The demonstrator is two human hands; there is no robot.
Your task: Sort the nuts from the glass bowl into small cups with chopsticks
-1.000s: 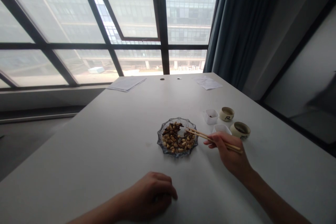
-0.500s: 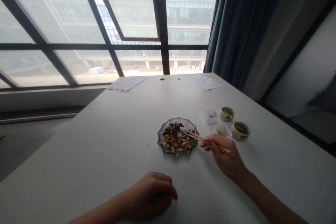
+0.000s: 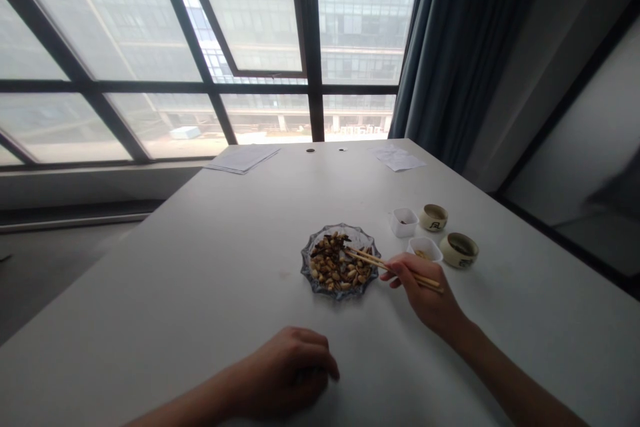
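Note:
My right hand (image 3: pixel 425 287) grips a pair of wooden chopsticks (image 3: pixel 395 268). Their tips reach into a scalloped glass bowl (image 3: pixel 306 281), among a mix of brown nuts or seeds and darker pieces (image 3: pixel 330 260). Whether the tips pinch a piece is too small to tell. My left hand (image 3: pixel 290 370) rests on the white table in front of the bowl, its fingers loosely curled in, with nothing seen in them. Right of the bowl are two small clear plastic tubs: the nearer tub (image 3: pixel 435 253) holds a few light pieces, the farther tub (image 3: pixel 403 230) a few dark bits.
Two beige ceramic cups with dark markings, one farther cup (image 3: pixel 434 217) and one nearer cup (image 3: pixel 460 252), stand beside the tubs. Papers (image 3: pixel 245 159) and a crumpled sheet (image 3: pixel 400 157) lie at the table's far end, before windows and a dark curtain (image 3: pixel 450 47).
The chopstick tips have shifted slightly left and up, toward the dark pieces in the bowl. My left hand has stayed in place.

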